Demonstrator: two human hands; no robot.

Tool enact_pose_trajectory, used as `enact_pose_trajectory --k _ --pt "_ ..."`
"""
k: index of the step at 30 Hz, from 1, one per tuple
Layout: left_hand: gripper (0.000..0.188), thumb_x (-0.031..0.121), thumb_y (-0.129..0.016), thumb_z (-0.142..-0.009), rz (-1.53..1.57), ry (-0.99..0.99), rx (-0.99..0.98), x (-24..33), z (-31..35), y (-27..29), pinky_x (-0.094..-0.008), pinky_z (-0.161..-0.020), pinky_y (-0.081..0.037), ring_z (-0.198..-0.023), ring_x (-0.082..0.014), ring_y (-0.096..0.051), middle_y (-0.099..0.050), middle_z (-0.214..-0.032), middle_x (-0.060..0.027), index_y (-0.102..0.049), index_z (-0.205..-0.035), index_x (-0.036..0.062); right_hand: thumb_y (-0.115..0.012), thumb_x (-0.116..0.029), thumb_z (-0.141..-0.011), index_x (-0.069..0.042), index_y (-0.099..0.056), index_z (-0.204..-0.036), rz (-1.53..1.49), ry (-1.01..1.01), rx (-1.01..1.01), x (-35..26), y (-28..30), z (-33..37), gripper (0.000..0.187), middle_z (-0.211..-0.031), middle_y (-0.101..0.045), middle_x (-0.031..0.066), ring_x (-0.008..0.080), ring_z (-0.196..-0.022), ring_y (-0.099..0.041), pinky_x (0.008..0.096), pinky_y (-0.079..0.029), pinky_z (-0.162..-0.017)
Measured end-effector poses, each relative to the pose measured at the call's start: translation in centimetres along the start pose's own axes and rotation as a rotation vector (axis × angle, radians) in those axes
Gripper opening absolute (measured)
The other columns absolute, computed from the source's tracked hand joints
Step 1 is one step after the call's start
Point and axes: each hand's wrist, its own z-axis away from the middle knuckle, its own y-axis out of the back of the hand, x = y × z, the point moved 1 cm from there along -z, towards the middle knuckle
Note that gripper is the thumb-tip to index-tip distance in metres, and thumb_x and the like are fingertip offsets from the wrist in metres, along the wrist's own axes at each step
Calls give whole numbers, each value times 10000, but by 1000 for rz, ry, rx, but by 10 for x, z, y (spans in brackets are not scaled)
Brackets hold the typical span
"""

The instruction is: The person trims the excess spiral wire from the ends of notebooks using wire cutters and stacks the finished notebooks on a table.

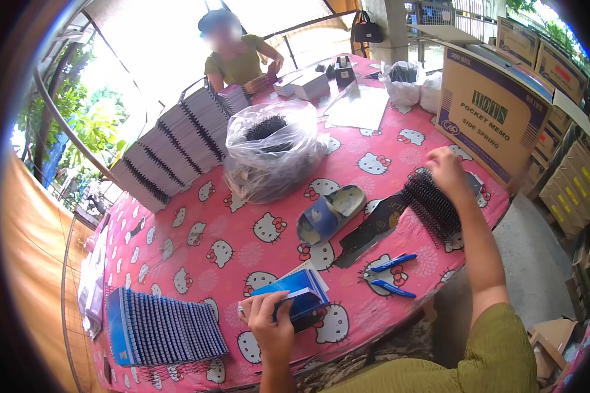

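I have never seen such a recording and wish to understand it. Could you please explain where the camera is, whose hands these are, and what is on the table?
No machine is here: a person works bare-handed. The picture comes from a camera on the head, looking down; its wide lens bends straight edges. The left hand holds a blue booklet. The right hand is at the black coils; whether it grips one is unclear. The pink table also bears pliers, a sandal, a bag of coils and stacks of notebooks. A box stands at the right; another person is across the table.
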Motion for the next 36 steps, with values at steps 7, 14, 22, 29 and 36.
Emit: enact_pose_trajectory --k 7,14,22,29,36 --pt "201 1 -722 -698 6 -62 82 -2 -2 -9 -370 -877 -358 -896 -250 -536 -626 -855 -50 -675 -877 79 -677 -69 -814 -13 -659 -965 166 -217 -62 75 -2 -13 162 -1007 -642 201 348 -964 -623 420 -489 -870" --pt "224 47 -767 -708 7 -61 70 -9 -2 -8 -369 -892 -327 -911 -229 -537 -642 -869 -26 -694 -909 115 -665 42 -806 -24 -718 -1026 -608 261 -276 -146 13 72 235 -890 -680 136 201 -805 -678 302 -538 -706" --pt "261 142 -843 -669 102 -86 126 -5 3 -4 -368 -818 -413 -871 -233 -561 -655 -833 -38 -732 -895 76 -720 22 -807 -30 -740 -972 -1029 336 -681 -217 -23 123 174 -867 -652 60 115 -776 -607 246 -483 -654" --pt "223 168 -851 -665 117 -65 185 -8 8 -8 -354 -828 -372 -866 -211 -551 -646 -814 4 -754 -858 112 -739 11 -782 -32 -728 -960 -994 414 -594 -219 -17 126 183 -891 -640 61 139 -792 -605 263 -490 -675" --pt "207 145 -841 -676 104 -78 239 -8 8 -9 -347 -786 -380 -855 -209 -542 -646 -815 -2 -746 -853 95 -778 -5 -736 -41 -722 -935 -910 449 -552 -222 -16 135 210 -891 -646 70 168 -820 -627 292 -511 -698"
